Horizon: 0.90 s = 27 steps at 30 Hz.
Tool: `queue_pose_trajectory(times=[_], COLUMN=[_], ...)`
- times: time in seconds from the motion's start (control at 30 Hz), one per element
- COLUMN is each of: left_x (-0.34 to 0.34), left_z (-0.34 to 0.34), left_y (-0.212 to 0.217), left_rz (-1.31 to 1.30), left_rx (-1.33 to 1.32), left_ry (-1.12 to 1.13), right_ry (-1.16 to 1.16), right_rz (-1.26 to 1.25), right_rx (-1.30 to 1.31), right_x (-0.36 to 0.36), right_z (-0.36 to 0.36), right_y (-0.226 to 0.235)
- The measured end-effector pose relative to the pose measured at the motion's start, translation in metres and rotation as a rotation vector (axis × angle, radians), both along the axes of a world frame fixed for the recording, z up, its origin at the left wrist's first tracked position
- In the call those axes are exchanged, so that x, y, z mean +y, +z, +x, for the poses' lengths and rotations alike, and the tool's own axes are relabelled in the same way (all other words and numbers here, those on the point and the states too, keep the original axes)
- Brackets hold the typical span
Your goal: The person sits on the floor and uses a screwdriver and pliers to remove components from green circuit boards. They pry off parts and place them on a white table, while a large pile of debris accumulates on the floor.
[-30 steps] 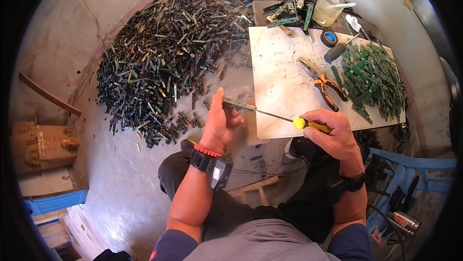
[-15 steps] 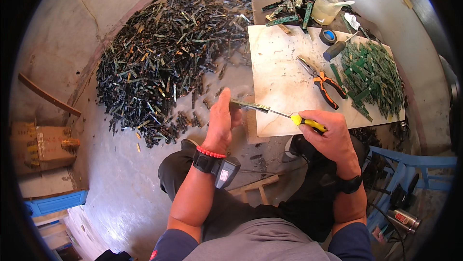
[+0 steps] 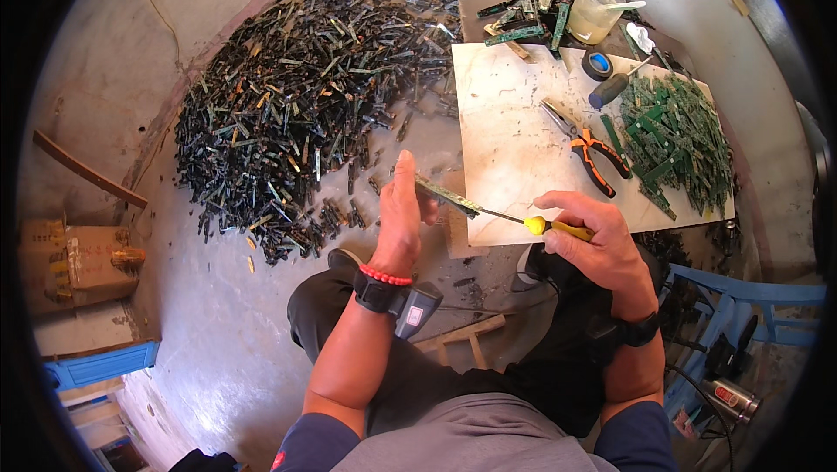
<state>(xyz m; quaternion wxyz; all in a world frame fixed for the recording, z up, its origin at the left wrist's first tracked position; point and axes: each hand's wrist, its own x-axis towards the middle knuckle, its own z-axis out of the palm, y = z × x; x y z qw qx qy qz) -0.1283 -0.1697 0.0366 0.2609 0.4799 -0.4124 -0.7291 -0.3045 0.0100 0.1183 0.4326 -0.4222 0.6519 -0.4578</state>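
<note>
My left hand (image 3: 403, 217) grips one end of a narrow green circuit board strip (image 3: 449, 196), its thumb pointing up and away. A screwdriver (image 3: 535, 225) with a yellow and black handle is in my right hand (image 3: 595, 238), held between thumb and fingers, the index finger raised off the handle. Its thin shaft points left, and the tip meets the right end of the strip. Just beyond my right hand lies a white board (image 3: 497, 141), bearing orange-and-black pliers (image 3: 586, 146) with jaws apart. A heap of green strips (image 3: 676, 136) covers the board's right side.
A large pile of dark strips (image 3: 279, 123) spreads over the floor ahead and left. Tape (image 3: 596, 65), a second screwdriver (image 3: 609, 89) and a plastic jug (image 3: 594, 14) stand toward the board's far side. Cardboard boxes (image 3: 105, 263) are at left, a blue stool (image 3: 741, 289) at right.
The strip has turned so its flat face shows more and its right end sits lower. My right index finger has lifted from the screwdriver handle.
</note>
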Motion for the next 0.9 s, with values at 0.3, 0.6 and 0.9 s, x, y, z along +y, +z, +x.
queue_pose_trajectory(times=[0.3, 0.6, 0.9], left_x=[0.001, 0.002, -0.004], left_z=[0.000, -0.002, 0.003], left_y=[-0.002, -0.010, -0.004], left_rz=[0.024, -0.022, -0.043], left_rx=[0.019, 0.000, 0.038], left_ry=[0.090, 0.187, 0.256], right_ry=[0.002, -0.041, -0.133], right_rz=[-0.023, -0.168, 0.095], right_rx=[0.009, 0.215, -0.560], right_x=[-0.001, -0.011, -0.013], right_z=[0.000, 0.023, 0.029], right_y=[-0.009, -0.026, -0.025])
